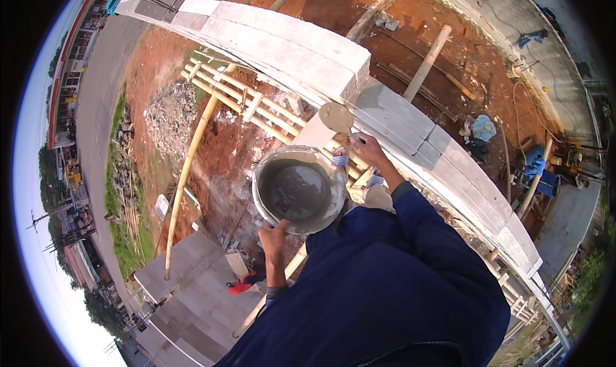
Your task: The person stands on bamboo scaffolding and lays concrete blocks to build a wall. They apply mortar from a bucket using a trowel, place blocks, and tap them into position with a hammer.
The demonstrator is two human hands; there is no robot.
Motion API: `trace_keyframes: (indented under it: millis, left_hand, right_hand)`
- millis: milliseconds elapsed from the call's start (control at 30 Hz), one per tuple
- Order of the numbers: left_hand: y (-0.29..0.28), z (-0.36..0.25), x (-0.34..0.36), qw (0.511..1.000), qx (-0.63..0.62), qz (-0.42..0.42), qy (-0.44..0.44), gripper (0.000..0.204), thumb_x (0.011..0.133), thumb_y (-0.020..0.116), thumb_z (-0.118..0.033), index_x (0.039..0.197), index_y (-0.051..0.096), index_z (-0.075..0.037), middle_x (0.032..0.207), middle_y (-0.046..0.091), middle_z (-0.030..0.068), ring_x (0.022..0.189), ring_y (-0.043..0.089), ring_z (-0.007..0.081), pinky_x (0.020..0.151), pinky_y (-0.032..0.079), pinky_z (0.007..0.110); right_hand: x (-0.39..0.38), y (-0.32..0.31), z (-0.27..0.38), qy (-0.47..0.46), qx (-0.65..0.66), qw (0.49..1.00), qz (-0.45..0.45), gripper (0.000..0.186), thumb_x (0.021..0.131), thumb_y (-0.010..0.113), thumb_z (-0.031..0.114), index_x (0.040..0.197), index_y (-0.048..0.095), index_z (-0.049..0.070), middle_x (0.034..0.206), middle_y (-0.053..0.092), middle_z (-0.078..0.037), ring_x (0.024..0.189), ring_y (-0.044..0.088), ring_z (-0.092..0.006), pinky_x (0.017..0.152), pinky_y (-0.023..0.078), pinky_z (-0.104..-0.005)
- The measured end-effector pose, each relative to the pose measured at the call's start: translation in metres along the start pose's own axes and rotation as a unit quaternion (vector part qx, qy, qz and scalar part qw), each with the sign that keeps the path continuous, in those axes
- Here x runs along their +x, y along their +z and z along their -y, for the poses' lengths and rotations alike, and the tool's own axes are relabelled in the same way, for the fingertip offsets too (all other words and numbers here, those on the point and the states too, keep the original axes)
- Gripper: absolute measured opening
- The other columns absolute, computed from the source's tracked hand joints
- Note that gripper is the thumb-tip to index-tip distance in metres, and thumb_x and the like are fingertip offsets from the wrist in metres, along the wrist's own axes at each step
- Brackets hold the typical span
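My left hand (274,240) grips the near rim of a round pale bucket (336,199), thumb over the edge. Wet grey mortar (295,190) lies inside it. Closed around the dark handle of a trowel (336,117) is my right hand (370,151). Grey mortar covers the trowel's rounded blade, which is held beside the block wall (276,36), just past the bucket's far side. On the lower course of blocks (443,152), a dark grey wet patch (378,97) lies next to the end of the higher course.
Bamboo scaffolding (187,181) runs along the wall's left side, high above the ground. My sandalled feet (340,158) stand on it. Far below at lower left, another person with a red sleeve or glove (241,285) is beside a grey block surface (192,296). A pole (428,62) leans beyond the wall.
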State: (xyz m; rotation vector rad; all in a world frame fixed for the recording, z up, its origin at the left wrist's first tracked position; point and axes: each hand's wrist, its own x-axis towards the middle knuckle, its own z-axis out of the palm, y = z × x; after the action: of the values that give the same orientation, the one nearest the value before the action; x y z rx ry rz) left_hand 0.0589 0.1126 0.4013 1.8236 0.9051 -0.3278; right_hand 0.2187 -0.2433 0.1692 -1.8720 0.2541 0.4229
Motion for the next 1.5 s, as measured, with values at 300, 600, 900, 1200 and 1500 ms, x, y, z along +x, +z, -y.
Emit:
trace_keyframes:
  millis: [300, 600, 900, 1200, 1500]
  left_hand:
    - [0.028, -0.002, -0.029, 0.999, -0.023, -0.015, 0.038, 0.029, 0.081, 0.074, -0.007, 0.104, 0.074, 0.012, 0.088, 0.076, 0.0092, 0.072, 0.068, 0.0152, 0.065, 0.056, 0.032]
    - [0.054, -0.012, -0.05, 0.998, 0.029, 0.002, 0.056, 0.029, 0.08, 0.074, -0.011, 0.096, 0.073, 0.013, 0.084, 0.075, 0.0113, 0.07, 0.068, 0.0154, 0.063, 0.056, 0.033]
    - [0.075, -0.022, -0.064, 0.985, 0.08, 0.016, 0.153, 0.029, 0.08, 0.074, -0.014, 0.098, 0.074, 0.009, 0.079, 0.074, 0.0073, 0.068, 0.064, 0.014, 0.065, 0.053, 0.034]
    - [0.075, 0.004, -0.054, 0.98, 0.131, 0.001, 0.15, 0.035, 0.077, 0.078, -0.023, 0.087, 0.071, 0.01, 0.07, 0.071, 0.016, 0.066, 0.066, 0.0196, 0.065, 0.054, 0.04]
    - [0.1, -0.057, -0.087, 0.961, 0.193, 0.061, 0.187, 0.031, 0.079, 0.076, -0.019, 0.097, 0.076, 0.006, 0.077, 0.076, 0.0135, 0.072, 0.071, 0.0203, 0.073, 0.056, 0.038]
  right_hand:
    - [-0.143, -0.091, 0.043, -0.023, -0.128, 0.981, -0.144, 0.05, 0.102, 0.065, 0.037, 0.135, 0.064, -0.001, 0.114, 0.07, -0.025, 0.103, 0.071, -0.0376, 0.086, 0.058, -0.0465]
    - [-0.199, -0.158, -0.008, 0.031, -0.325, 0.912, -0.25, 0.047, 0.099, 0.062, 0.02, 0.144, 0.052, 0.006, 0.115, 0.065, -0.022, 0.101, 0.068, -0.0433, 0.085, 0.056, -0.054]
    - [-0.238, -0.185, -0.036, 0.007, -0.318, 0.901, -0.295, 0.046, 0.098, 0.063, 0.018, 0.142, 0.054, 0.006, 0.121, 0.065, -0.022, 0.104, 0.068, -0.0428, 0.087, 0.056, -0.0536]
    - [-0.267, -0.193, -0.047, 0.038, -0.286, 0.905, -0.313, 0.04, 0.101, 0.061, 0.024, 0.136, 0.063, 0.004, 0.12, 0.069, -0.021, 0.107, 0.069, -0.0415, 0.088, 0.056, -0.0525]
    - [-0.22, -0.095, 0.071, -0.209, -0.374, 0.904, -0.012, 0.021, 0.091, 0.066, 0.021, 0.107, 0.067, 0.007, 0.095, 0.071, -0.016, 0.089, 0.072, -0.0376, 0.075, 0.058, -0.0503]
